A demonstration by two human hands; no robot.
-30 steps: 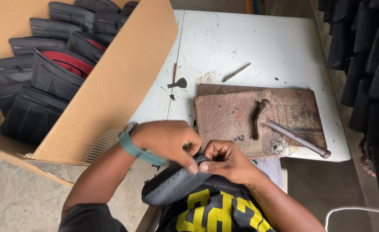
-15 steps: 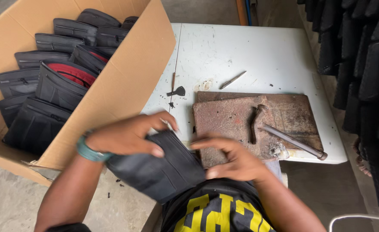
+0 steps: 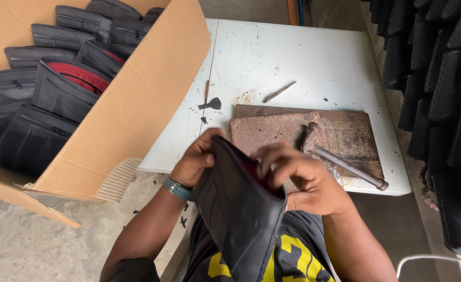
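Observation:
A black ribbed rubber pouch (image 3: 237, 209) with a red lining stands upright over my lap, its mouth pulled apart. My left hand (image 3: 196, 159), with a teal wristband, grips the pouch's left rim. My right hand (image 3: 301, 177) holds the right rim, fingers curled over the edge. Both hands are just in front of the white table (image 3: 293, 57).
A large cardboard box (image 3: 136, 109) at the left holds several black pouches (image 3: 32, 136), one showing red lining. On the table lie a rusty metal slab (image 3: 272, 130), a metal rod (image 3: 348, 167), a hammer-like tool (image 3: 308, 133), a small punch (image 3: 278, 92) and a thin awl (image 3: 207, 99). Dark items (image 3: 445, 104) hang at the right.
The pouch was lying flat under my hands; it has been turned upright and its mouth opened. Both hands shifted from pressing on it to gripping its rims.

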